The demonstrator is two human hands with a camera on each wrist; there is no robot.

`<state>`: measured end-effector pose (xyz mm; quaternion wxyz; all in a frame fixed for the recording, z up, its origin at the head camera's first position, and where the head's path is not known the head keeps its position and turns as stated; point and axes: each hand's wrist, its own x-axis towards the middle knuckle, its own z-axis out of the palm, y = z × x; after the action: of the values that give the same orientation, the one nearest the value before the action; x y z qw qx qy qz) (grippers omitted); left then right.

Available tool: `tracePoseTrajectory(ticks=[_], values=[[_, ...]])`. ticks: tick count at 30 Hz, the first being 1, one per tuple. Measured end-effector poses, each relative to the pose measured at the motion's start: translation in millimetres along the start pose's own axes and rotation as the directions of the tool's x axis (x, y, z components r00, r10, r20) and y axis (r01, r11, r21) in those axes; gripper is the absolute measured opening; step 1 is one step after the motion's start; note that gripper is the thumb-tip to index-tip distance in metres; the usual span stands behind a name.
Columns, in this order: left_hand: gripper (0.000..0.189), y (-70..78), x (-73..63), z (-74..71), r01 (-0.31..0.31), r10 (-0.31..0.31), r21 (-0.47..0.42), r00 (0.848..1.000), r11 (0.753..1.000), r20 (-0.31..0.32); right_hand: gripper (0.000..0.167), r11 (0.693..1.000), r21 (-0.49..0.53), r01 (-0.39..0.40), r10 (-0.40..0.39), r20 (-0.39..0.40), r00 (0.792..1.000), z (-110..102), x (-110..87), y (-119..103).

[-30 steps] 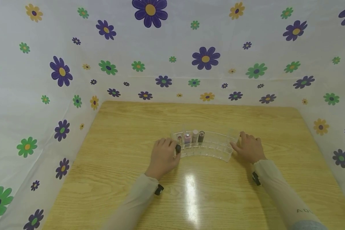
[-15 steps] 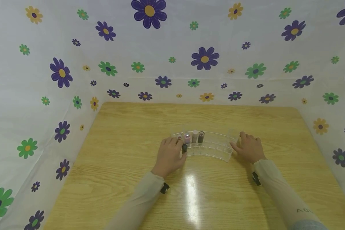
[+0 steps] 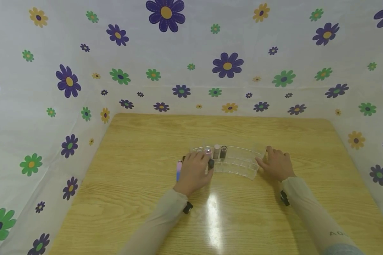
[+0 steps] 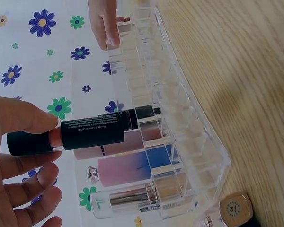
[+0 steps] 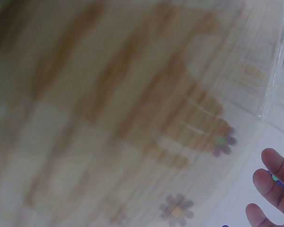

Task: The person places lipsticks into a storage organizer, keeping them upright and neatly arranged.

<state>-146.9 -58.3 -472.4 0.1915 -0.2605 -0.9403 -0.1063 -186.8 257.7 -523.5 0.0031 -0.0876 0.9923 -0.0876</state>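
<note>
My left hand pinches a black liquid lipstick tube between thumb and fingers, over the near row of a clear curved acrylic stand. Behind it, in the stand's back row, are a dark tube, a pale pink tube, a pink-and-blue tube and a clear tube with a silver section. My right hand touches the stand's right end, thumb at its near side and the other fingers loosely extended.
Left of the stand, partly hidden behind my left hand, another pink-and-blue tube is on the wooden table. A beige-ended bottle is beside the stand's left end. A flower-print sheet surrounds the table.
My left hand has moved right along the stand with the lipstick, uncovering the pink-and-blue tube on the table at left. My right hand has stayed at the stand's right end.
</note>
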Motion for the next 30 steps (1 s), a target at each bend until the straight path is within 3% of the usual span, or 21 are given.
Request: tracePoseTrajectory(ticks=[12,22,30], values=[[0.017,10.6,9.3,5.4,-0.025,0.025,-0.005,1.000,1.000,-0.018,0.067,1.000,0.008,0.007,-0.007,-0.018,1.000,1.9,0.1,1.6],[0.034,17.6,19.3,6.7,-0.019,0.019,0.019,0.999,1.000,0.035,0.068,1.000,0.005,0.015,-0.015,-0.026,1.000,1.0,-0.8,1.4],[0.032,22.4,25.5,6.4,-0.017,0.015,0.036,0.999,0.999,0.042,0.065,1.000,0.001,0.013,-0.013,-0.013,1.000,-0.9,-0.8,0.5]])
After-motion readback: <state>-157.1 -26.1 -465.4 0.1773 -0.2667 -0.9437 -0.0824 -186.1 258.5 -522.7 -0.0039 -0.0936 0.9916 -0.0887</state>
